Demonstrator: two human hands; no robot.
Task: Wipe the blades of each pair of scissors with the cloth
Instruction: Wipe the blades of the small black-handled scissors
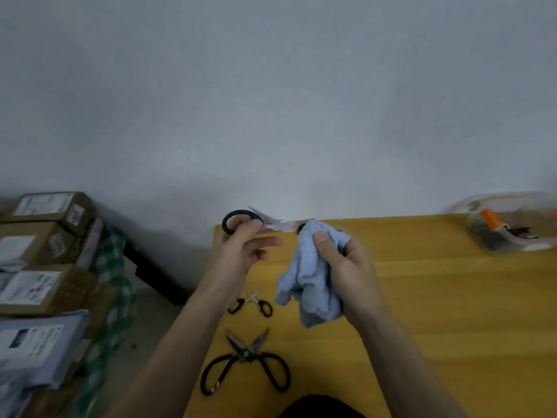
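Grey wall up top, yellow table (437,297) filling the lower right of my view. My left hand (238,251) is raised at centre frame, thumb and fingers gripping one black handle loop of the open scissors (271,223), blades blurred. My right hand (346,267) clenches the blue cloth (310,279), bunched against a blade. Below lie small scissors (251,303) and large black scissors (245,362), both open. Boxes (45,251) are stacked at left.

Light-blue cloth (310,276) meets held scissors (265,221); two pairs lie open.
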